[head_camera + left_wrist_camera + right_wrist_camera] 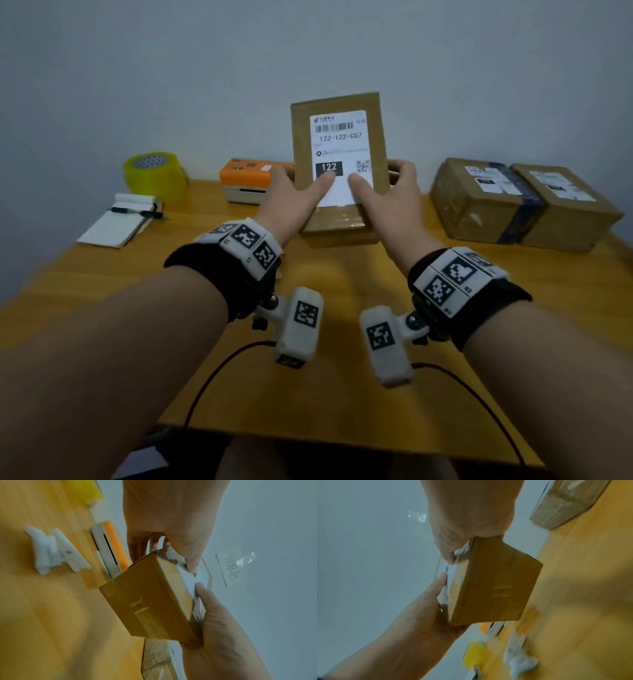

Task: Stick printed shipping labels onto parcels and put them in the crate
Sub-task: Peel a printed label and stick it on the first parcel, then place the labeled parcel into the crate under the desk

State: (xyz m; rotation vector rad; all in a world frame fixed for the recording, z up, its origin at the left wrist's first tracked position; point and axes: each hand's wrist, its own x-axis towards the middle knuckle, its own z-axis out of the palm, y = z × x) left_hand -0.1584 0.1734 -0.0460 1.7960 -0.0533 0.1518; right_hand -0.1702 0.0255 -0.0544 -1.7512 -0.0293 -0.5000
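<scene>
I hold a brown cardboard parcel up off the wooden table, its top face tilted toward me. A white shipping label reading 122-122-G07 lies on that face. My left hand grips the parcel's lower left edge, thumb pressed on the label and fingers behind. My right hand grips the lower right edge the same way. The left wrist view shows the parcel from its taped side, between my left hand and right hand. The right wrist view shows the parcel pinched by my right hand.
A yellow tape roll and an open notebook with a pen lie at the back left. An orange and white label printer stands behind my left hand. Two labelled parcels sit at the back right. Crumpled white paper lies on the table.
</scene>
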